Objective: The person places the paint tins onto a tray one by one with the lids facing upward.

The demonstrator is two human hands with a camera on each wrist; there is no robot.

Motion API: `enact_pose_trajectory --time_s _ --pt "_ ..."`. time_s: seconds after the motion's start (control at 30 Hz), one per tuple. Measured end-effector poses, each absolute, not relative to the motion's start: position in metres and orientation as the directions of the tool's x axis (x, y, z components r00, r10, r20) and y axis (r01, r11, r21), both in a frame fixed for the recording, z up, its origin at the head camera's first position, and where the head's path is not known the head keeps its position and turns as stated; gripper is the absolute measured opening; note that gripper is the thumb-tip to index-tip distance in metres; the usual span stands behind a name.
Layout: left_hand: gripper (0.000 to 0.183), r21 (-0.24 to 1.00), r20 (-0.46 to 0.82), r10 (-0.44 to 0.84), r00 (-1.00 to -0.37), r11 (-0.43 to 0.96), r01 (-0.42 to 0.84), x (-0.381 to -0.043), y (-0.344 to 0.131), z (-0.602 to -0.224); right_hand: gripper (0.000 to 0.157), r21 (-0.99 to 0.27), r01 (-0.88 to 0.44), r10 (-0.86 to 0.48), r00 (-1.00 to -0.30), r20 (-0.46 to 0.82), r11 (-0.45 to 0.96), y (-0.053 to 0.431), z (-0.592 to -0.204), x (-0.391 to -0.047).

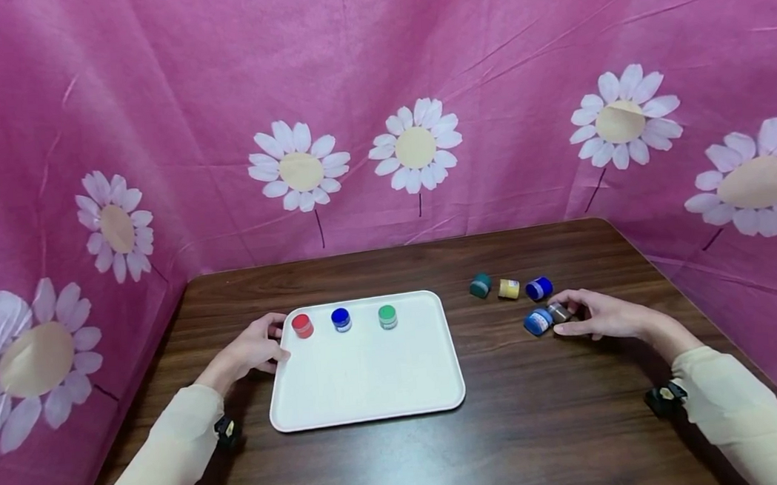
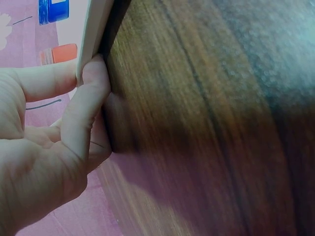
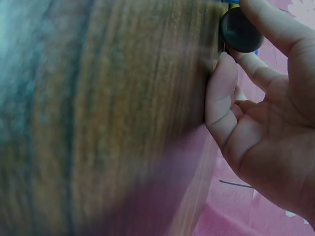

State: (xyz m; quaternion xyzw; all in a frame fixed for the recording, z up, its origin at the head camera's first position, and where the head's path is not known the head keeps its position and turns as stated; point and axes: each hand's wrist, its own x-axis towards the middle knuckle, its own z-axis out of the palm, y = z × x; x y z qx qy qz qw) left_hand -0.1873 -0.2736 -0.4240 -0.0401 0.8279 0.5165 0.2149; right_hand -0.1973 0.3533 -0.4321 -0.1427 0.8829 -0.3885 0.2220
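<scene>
My left hand (image 1: 254, 345) grips the left rim of a white tray (image 1: 370, 377), thumb above and fingers under the edge in the left wrist view. On the tray, along its far side, stand a red paint jar (image 1: 303, 325), a blue paint jar (image 1: 341, 319) and a green paint jar (image 1: 387, 317). To the right, my right hand (image 1: 600, 314) pinches a small dark brown paint jar (image 1: 558, 312) between thumb and fingers, low at the table. The jar's dark round end (image 3: 241, 30) shows in the right wrist view. A lighter blue jar (image 1: 538, 321) lies right beside it.
Behind the right hand's jar lie a dark green jar (image 1: 480, 286), a yellow jar (image 1: 508, 288) and a dark blue jar (image 1: 540, 288) on the brown wooden table (image 1: 402, 464). A pink cloth with daisies (image 1: 496, 28) hangs around the table's back and sides.
</scene>
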Motion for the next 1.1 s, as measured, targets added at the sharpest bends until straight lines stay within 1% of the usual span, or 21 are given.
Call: enact_pose_trajectory --time_s 0.4,0.6,0.83,1.1 --pt "0.079 0.834 -0.408 0.149 -0.901 0.461 -0.301 -0.184 -0.276 -0.427 0.054 -0.751 -0.05 -0.422 -0.851 -0.313 0.659 0.352 -0.43 -0.2" --pt "0.078 0.84 -0.402 0.157 -0.902 0.455 -0.296 -0.186 -0.274 -0.425 0.055 -0.752 -0.049 -0.403 -0.866 -0.296 0.658 0.357 -0.433 -0.2" --pt "0.078 0.84 -0.402 0.161 -0.902 0.458 -0.293 -0.188 -0.273 -0.422 0.06 -0.784 0.001 -0.373 -0.879 -0.297 0.621 0.364 -0.431 -0.199" --pt "0.077 0.841 -0.402 0.167 -0.9 0.456 -0.291 -0.191 -0.273 -0.424 0.057 -0.815 0.048 -0.387 -0.863 -0.324 0.577 0.368 -0.433 -0.2"
